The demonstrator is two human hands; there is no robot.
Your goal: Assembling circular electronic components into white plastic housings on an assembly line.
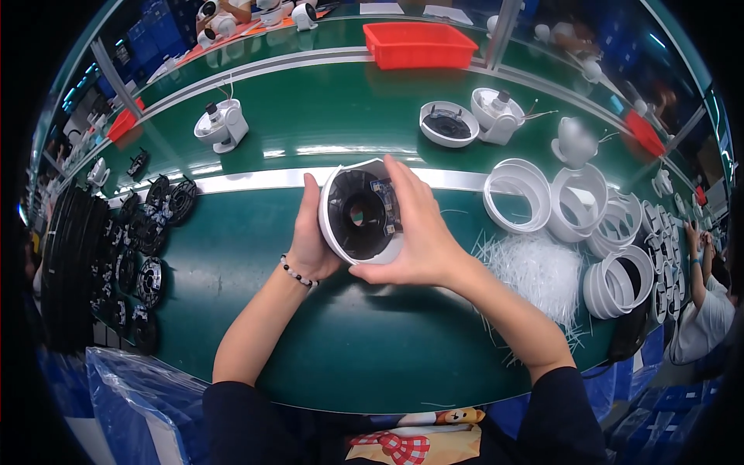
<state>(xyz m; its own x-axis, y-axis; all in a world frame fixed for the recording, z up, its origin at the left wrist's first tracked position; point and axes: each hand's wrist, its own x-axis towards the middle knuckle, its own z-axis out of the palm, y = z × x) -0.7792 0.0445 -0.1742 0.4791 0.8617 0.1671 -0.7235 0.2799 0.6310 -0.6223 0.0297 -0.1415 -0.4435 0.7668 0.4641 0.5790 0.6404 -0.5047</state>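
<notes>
Above the middle of the green bench, I hold a white round camera housing (346,232) tilted, with its hollow side facing me. A black funnel-shaped part with a small central hole lines it, and small circuit boards (385,208) sit along its right side. My left hand (311,242) supports the housing from the left, thumb up along the rim. My right hand (418,232) grips the right side, its fingers over the top edge and its thumb at the bottom. The fingers of my left hand are partly hidden behind the housing.
Black round parts with boards (149,280) are piled at the left. White rings (518,195) and a heap of thin clear strips (535,271) lie at the right. Across the bench are camera heads (223,124), a white bowl (449,124) and a red bin (419,45).
</notes>
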